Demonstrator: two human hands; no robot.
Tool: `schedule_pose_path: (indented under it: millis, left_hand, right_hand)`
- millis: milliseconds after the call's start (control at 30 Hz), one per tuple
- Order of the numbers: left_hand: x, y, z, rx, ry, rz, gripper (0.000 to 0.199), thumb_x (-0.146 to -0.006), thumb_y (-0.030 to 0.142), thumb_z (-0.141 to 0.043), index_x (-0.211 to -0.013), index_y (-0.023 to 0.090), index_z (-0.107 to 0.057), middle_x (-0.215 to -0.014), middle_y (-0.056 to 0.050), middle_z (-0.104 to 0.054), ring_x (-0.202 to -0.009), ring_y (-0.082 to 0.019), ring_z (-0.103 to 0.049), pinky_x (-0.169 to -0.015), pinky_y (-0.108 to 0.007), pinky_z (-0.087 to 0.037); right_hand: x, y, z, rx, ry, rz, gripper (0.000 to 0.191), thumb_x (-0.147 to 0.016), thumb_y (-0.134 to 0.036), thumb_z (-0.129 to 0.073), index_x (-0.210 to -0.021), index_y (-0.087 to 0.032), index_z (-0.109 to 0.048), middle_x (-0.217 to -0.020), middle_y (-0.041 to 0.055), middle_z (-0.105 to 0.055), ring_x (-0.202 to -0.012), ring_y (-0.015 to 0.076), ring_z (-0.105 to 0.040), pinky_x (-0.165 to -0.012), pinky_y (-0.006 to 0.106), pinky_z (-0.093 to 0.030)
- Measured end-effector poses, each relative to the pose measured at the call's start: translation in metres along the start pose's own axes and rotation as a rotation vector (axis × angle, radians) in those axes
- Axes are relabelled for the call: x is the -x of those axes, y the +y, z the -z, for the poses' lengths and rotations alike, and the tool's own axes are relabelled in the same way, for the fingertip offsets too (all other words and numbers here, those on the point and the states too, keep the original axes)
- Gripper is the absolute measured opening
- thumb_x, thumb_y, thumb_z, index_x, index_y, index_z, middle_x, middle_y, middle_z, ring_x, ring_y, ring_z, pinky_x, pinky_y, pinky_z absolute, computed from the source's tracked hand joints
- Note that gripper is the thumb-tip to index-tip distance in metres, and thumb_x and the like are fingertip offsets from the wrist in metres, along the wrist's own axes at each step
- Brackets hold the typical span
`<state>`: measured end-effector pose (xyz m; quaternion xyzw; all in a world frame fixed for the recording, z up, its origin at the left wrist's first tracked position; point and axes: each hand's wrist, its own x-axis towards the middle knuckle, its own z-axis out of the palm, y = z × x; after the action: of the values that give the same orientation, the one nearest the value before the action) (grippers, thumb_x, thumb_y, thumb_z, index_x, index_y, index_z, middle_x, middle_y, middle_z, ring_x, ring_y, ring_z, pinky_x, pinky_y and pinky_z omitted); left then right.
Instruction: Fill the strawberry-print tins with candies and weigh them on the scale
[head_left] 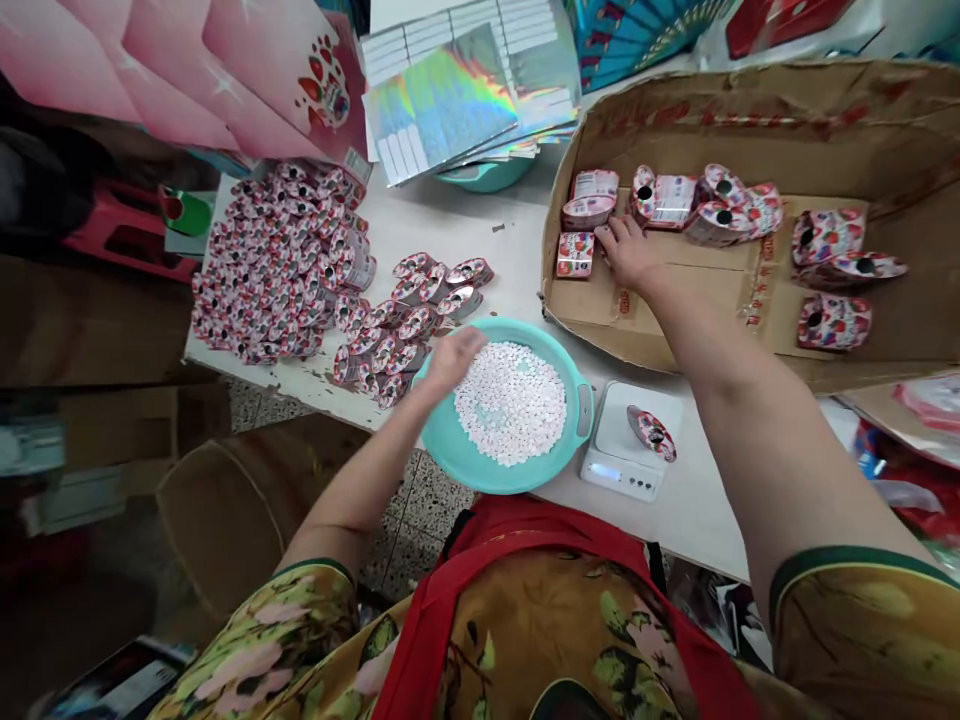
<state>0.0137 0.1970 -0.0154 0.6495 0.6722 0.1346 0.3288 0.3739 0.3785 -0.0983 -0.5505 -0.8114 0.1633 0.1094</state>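
My right hand [627, 250] reaches into the cardboard box, fingers apart, close beside a small printed carton [575, 255] with strawberry pictures. Whether it touches that carton I cannot tell. Over the left rim of a turquoise basin [495, 480] is my left hand [453, 360], its fingers blurred and turned toward the small white tablet-like pieces [517, 405] inside. A white digital scale [619, 480] stands right of the basin, with one small carton [652, 433] with a dark round opening lying tilted on it.
The cardboard box [697, 285] holds several more cartons. A dense pile of cartons [262, 265] covers the table's left end, and a looser group [405, 320] lies beside the basin. Shiny holographic sheets [442, 105] rest on another turquoise container [487, 178] at the back.
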Motion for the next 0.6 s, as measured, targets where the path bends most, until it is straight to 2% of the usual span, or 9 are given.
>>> schedule_pose_path:
  millis: [67, 100, 167, 233, 267, 333, 400, 500, 600]
  left_hand:
    - [0.033, 0.007, -0.048, 0.028, -0.142, -0.145, 0.022, -0.096, 0.038, -0.060, -0.095, 0.020, -0.074, -0.098, -0.005, -0.075, -0.094, -0.023, -0.066, -0.090, -0.035, -0.050]
    - [0.044, 0.009, -0.070, 0.028, -0.157, -0.216, 0.023, -0.096, 0.037, -0.061, -0.100, 0.020, -0.075, -0.108, -0.007, -0.075, -0.104, -0.025, -0.065, -0.099, -0.038, -0.048]
    - [0.055, 0.013, -0.108, 0.026, -0.120, -0.293, 0.028, -0.098, 0.037, -0.057, -0.113, 0.020, -0.074, -0.128, -0.009, -0.070, -0.126, -0.027, -0.056, -0.114, -0.044, -0.040]
    - [0.058, 0.016, -0.133, 0.023, -0.074, -0.266, 0.035, -0.101, 0.038, -0.051, -0.124, 0.020, -0.071, -0.137, -0.009, -0.065, -0.137, -0.028, -0.047, -0.119, -0.047, -0.033]
    - [0.059, 0.017, -0.140, 0.019, -0.065, -0.234, 0.037, -0.103, 0.038, -0.048, -0.127, 0.020, -0.070, -0.138, -0.009, -0.064, -0.137, -0.028, -0.045, -0.119, -0.048, -0.032]
    - [0.062, 0.020, -0.148, 0.009, -0.071, -0.192, 0.040, -0.104, 0.040, -0.045, -0.130, 0.022, -0.069, -0.139, -0.008, -0.063, -0.135, -0.028, -0.046, -0.118, -0.048, -0.033]
    - [0.067, 0.022, -0.150, -0.013, -0.089, -0.182, 0.039, -0.103, 0.041, -0.048, -0.130, 0.024, -0.069, -0.140, -0.008, -0.062, -0.133, -0.029, -0.046, -0.116, -0.047, -0.034]
    - [0.079, 0.024, -0.151, -0.053, -0.124, -0.149, 0.038, -0.098, 0.039, -0.056, -0.130, 0.024, -0.069, -0.140, -0.010, -0.060, -0.134, -0.031, -0.044, -0.116, -0.049, -0.033]
    - [0.097, 0.022, -0.155, -0.045, -0.199, -0.141, 0.042, -0.094, 0.039, -0.060, -0.132, 0.022, -0.067, -0.138, -0.012, -0.059, -0.132, -0.031, -0.046, -0.115, -0.050, -0.037]
  right_hand:
    - [-0.010, 0.001, -0.007, 0.015, 0.040, -0.035, 0.040, -0.102, -0.032, -0.054, -0.131, -0.006, -0.060, -0.146, 0.0244, -0.052, -0.139, 0.0374, -0.044, -0.106, 0.066, -0.037]
    - [-0.012, 0.001, -0.006, 0.006, 0.061, -0.047, 0.042, -0.106, -0.036, -0.045, -0.125, -0.002, -0.062, -0.145, 0.0251, -0.053, -0.137, 0.0349, -0.047, -0.106, 0.062, -0.038]
    - [-0.006, -0.001, 0.005, -0.055, 0.097, -0.068, 0.065, -0.108, -0.043, -0.021, -0.111, 0.005, -0.064, -0.146, 0.0269, -0.050, -0.131, 0.0276, -0.052, -0.103, 0.049, -0.041]
    - [0.021, -0.015, 0.027, -0.150, 0.151, -0.108, 0.076, -0.105, -0.047, -0.012, -0.104, 0.008, -0.064, -0.146, 0.0279, -0.048, -0.127, 0.0234, -0.055, -0.100, 0.041, -0.044]
    - [0.045, -0.029, 0.038, -0.204, 0.201, -0.124, 0.072, -0.104, -0.049, -0.018, -0.105, 0.006, -0.065, -0.145, 0.0269, -0.049, -0.126, 0.0235, -0.056, -0.100, 0.040, -0.046]
    - [0.110, -0.074, 0.056, -0.320, 0.347, -0.122, 0.048, -0.099, -0.046, -0.048, -0.117, -0.004, -0.065, -0.141, 0.0205, -0.057, -0.127, 0.0264, -0.057, -0.106, 0.043, -0.047]
    - [0.184, -0.138, 0.056, -0.462, 0.459, -0.029, 0.048, -0.090, -0.043, -0.065, -0.131, -0.017, -0.061, -0.136, 0.0118, -0.063, -0.126, 0.0280, -0.060, -0.109, 0.048, -0.049]
    - [0.269, -0.235, 0.016, -0.680, 0.465, 0.066, 0.051, -0.091, -0.041, -0.065, -0.139, -0.025, -0.055, -0.126, 0.0097, -0.069, -0.117, 0.0269, -0.066, -0.100, 0.047, -0.057]
    - [0.295, -0.284, -0.040, -0.731, 0.451, 0.127, 0.048, -0.092, -0.041, -0.063, -0.137, -0.025, -0.058, -0.126, 0.0114, -0.069, -0.119, 0.0260, -0.066, -0.102, 0.045, -0.056]
